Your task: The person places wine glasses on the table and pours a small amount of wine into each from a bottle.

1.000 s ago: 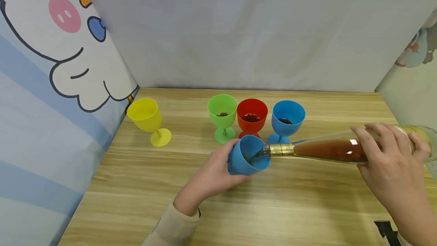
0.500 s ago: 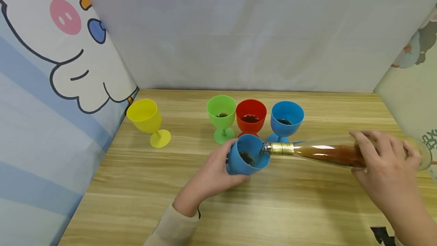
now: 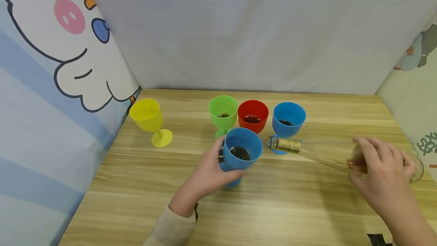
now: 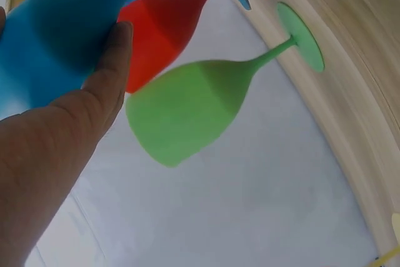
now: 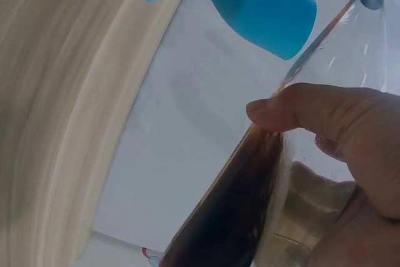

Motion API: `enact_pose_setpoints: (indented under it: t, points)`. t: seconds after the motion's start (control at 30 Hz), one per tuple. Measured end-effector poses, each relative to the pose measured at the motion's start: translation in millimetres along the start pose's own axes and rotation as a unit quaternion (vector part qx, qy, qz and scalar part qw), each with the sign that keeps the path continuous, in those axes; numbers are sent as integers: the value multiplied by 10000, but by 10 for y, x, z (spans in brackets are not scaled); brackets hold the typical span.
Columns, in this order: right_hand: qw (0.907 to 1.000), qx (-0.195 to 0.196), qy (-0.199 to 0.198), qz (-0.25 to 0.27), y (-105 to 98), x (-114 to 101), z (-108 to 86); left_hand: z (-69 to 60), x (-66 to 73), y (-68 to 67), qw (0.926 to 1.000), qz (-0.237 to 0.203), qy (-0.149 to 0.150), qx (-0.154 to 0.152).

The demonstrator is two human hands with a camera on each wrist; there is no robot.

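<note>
My left hand (image 3: 206,174) grips a blue goblet (image 3: 243,145) by its bowl, nearly upright, with dark liquid inside; the same blue goblet (image 4: 50,42) fills the upper left of the left wrist view. My right hand (image 3: 382,170) holds a clear glass bottle (image 3: 324,155) around its body, tilted, its gold-collared neck pointing left. Dark liquid (image 5: 231,204) lies toward the bottle's base. The bottle's mouth is apart from the held goblet, in front of a second blue goblet (image 3: 288,119) standing on the table. The held goblet's foot is partly hidden by my thumb.
A green goblet (image 3: 223,111) and a red goblet (image 3: 253,116) stand behind the held one, each with some dark liquid. A yellow goblet (image 3: 146,115) stands farther left on the wooden table (image 3: 136,200). A pale curtain (image 3: 239,29) hangs behind.
The stream from the bottle has stopped. My right hand has levelled the bottle, drawing its mouth out of the goblet. My left hand has turned the goblet more upright and shifted it slightly left.
</note>
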State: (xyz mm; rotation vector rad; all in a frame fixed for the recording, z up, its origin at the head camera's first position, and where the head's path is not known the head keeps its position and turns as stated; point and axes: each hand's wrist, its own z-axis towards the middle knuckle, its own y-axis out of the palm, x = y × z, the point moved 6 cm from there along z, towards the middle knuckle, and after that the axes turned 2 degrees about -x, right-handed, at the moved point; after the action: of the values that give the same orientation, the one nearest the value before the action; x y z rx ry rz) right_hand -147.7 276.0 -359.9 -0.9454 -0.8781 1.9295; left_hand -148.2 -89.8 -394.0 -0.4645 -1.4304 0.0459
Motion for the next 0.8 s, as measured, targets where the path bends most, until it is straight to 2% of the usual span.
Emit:
enact_pose_setpoints:
  t: [0.3, 0.57, 0.8]
  points:
    - [9961, -301, 569, 603, 39, 77, -56, -63, -125, -232, 9985, -16, -182, 516]
    - [9918, -73, 667, 1091, 34, 84, -67, -154, -202, -480, 9954, -12, -181, 944]
    - [9848, -309, 1108, 1299, 29, 113, -112, -151, -265, -665, 9928, 92, -234, 1171]
